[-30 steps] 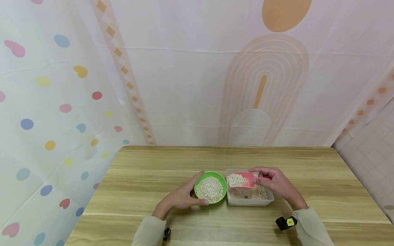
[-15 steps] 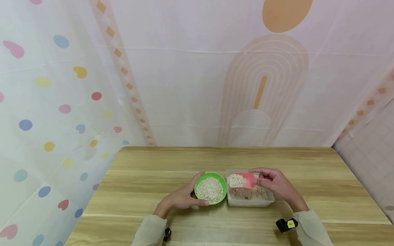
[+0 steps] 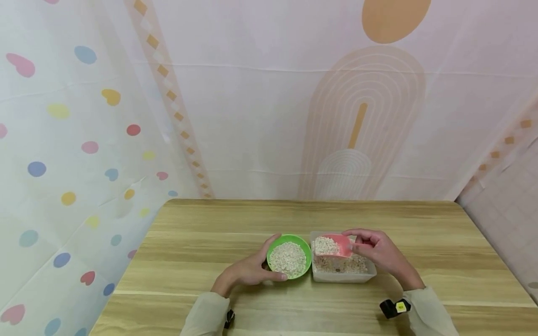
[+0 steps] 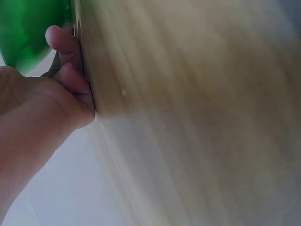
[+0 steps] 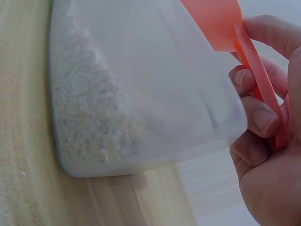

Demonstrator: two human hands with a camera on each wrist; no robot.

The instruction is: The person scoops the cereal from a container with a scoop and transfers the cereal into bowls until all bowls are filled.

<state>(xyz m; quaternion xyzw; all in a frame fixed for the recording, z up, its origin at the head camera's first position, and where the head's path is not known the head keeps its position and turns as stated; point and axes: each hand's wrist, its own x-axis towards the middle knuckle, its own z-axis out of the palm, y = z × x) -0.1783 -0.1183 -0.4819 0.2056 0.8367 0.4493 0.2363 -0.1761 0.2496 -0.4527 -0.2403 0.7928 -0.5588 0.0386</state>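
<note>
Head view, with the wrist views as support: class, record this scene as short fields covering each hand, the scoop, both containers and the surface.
Left hand: holds the green bowl at its side
Right hand: grips the pink scoop by its handle
Scoop load: pale flakes
Scoop position: over the translucent tub
Bowl contents: pale flakes
Tub contents: pale flakes
Surface: wood-grain table

The head view has shifted slightly, leaving the bowl (image 3: 289, 238), scoop (image 3: 344, 246) and tub (image 3: 342, 277) marginally further right in it.
</note>
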